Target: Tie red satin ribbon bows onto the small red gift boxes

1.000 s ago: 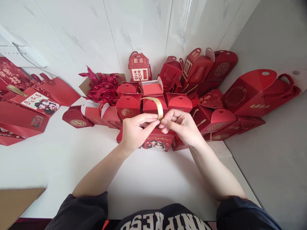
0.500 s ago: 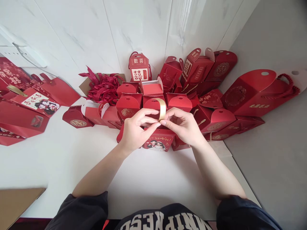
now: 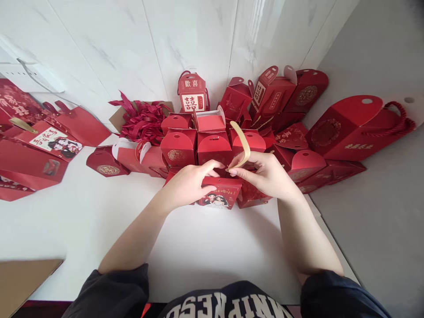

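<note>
A gold ribbon strip (image 3: 244, 148) is pinched near one end by my right hand (image 3: 270, 174); its other end curves up freely. Thumb and fingers of my left hand (image 3: 187, 185) are apart. That hand hovers at the upper left of a red gift box with a cartoon couple (image 3: 220, 198), the thumb in front of it. Whether the left fingers touch the box, I cannot tell. Directly behind my hands stands a plain red box (image 3: 214, 148), with a gold-patterned red box (image 3: 177, 148) to its left.
Dark red ribbons (image 3: 144, 121) fill a cardboard box at the back. Large red bags (image 3: 344, 128) crowd the right side by a grey panel (image 3: 374, 198). More red gift bags (image 3: 29, 168) stand left on the white table (image 3: 126, 212). A cardboard piece (image 3: 26, 278) lies front left.
My left hand has let go of the gold ribbon and moved slightly left and down. The right hand has shifted right with the ribbon, whose loop has opened into a curved strip.
</note>
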`<state>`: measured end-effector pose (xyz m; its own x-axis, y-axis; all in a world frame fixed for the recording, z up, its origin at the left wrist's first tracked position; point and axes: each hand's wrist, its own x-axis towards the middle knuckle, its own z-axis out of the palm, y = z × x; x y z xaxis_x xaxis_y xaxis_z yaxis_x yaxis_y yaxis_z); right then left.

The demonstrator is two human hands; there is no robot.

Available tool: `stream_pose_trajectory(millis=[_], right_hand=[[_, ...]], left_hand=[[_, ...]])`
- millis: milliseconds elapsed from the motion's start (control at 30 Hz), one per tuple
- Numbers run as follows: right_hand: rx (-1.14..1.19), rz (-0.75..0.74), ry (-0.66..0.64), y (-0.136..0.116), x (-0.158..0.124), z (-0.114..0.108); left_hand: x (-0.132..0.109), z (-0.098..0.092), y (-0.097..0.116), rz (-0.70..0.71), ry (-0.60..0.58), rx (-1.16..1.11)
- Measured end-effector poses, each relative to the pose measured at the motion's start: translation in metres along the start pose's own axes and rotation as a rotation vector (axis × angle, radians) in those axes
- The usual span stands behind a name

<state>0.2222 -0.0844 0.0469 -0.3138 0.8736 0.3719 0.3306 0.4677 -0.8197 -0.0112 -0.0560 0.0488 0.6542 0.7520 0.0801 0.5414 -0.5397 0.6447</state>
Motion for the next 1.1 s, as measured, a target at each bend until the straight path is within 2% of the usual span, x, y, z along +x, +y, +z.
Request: stream_pose_trajectory(millis=[100, 167, 267, 433, 600, 767, 1100], right_hand=[[-0.142, -0.028, 0.024, 0.0, 0.001, 0.008], [-0.281, -0.04, 0.041, 0.002, 0.004, 0.016], [-0.395, -0.021, -0.013, 0.007, 0.008, 0.026], [-0.207, -0.049, -0.042, 0.02, 0.011, 0.024], [0.011, 0.048, -0.052, 0.024, 0.011, 0.018], [-0.065, 0.081, -0.151, 0.025, 0.014, 0.021], [-0.228, 0.093, -0.151, 0.018, 0.016, 0.021]], left_hand=[[0.007, 0.002, -0.006, -0.048, -0.023, -0.043], [0.011, 0.004, -0.011, -0.044, 0.025, -0.062], [0.015, 0.005, -0.016, -0.056, 0.07, -0.043], [0.015, 0.003, -0.017, -0.114, 0.002, 0.043], [0.014, 0.003, -0.017, -0.121, 0.026, 0.058], [0.015, 0.006, -0.014, -0.148, 0.07, 0.113], [0.01, 0.007, -0.008, -0.143, 0.076, 0.129]])
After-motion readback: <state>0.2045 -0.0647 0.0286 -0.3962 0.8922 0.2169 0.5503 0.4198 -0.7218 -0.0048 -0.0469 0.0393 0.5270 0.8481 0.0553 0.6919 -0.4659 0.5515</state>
